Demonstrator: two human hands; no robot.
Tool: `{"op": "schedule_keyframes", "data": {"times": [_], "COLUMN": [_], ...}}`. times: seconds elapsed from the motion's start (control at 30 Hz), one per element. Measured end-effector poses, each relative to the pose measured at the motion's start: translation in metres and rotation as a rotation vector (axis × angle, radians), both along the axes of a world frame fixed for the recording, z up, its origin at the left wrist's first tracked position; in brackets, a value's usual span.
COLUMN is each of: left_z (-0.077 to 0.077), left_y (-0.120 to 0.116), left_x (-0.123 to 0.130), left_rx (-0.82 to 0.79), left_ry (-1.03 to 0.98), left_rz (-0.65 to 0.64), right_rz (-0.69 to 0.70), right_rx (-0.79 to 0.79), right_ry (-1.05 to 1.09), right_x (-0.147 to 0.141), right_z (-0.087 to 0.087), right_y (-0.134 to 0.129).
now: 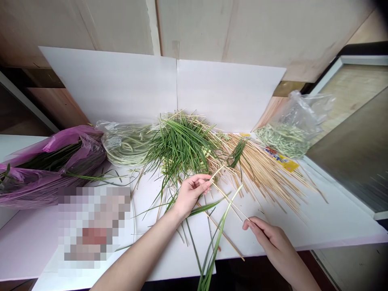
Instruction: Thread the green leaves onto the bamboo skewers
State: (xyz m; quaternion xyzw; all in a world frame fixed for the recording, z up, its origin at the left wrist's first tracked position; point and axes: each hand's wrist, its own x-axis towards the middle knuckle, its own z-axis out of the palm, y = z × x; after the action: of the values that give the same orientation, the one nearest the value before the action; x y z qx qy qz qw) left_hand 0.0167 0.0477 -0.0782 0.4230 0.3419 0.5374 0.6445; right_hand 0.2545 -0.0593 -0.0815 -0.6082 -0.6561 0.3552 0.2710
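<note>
My left hand (190, 194) is closed in a pinch over the middle of the table. From its fingertips a short pale stalk (217, 173) points up and to the right. Thin bamboo skewers (228, 198) run between that pinch and my right hand (268, 236), whose thumb and fingers close on their near end. Just left of the right hand, a long green leaf stalk with a pale end (226, 214) hangs down toward the table's front edge. Behind the left hand lies a heap of green chive-like leaves (184, 141). Exactly how stalk and skewers meet in the left fingers is hidden.
Many loose bamboo skewers (266, 173) fan out at the right. A clear bag of pale green strands (285, 137) stands behind them. Leftward are another clear bag (127, 141) and a purple bag of leaves (51, 169). White boards (121, 89) back the table.
</note>
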Motion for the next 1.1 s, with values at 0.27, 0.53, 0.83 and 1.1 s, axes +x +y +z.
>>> {"op": "schedule_keyframes", "data": {"times": [0.27,0.53,0.83,1.1], "left_z": [0.0015,0.0001,0.0044,0.0014], "left_y": [0.0008,0.0008,-0.0008,-0.0001], "left_x": [-0.0005,-0.0010,-0.0021,-0.0042], "left_rx": [-0.097,-0.101,-0.086,-0.020], "left_ry": [-0.135,-0.148,-0.161,-0.090], "left_rz": [-0.062,-0.119,-0.113,-0.087], "right_rz": [-0.021,-0.047,-0.050,-0.012], "right_rx": [0.084,0.086,0.091,0.100], "right_ry": [-0.006,-0.014,-0.051,-0.051], "right_x": [-0.0023,-0.0032,-0.0026,0.0000], "right_z": [0.0069,0.0051,0.0044,0.0026], "right_y": [0.0010,0.0001,0.0004,0.0023]}}
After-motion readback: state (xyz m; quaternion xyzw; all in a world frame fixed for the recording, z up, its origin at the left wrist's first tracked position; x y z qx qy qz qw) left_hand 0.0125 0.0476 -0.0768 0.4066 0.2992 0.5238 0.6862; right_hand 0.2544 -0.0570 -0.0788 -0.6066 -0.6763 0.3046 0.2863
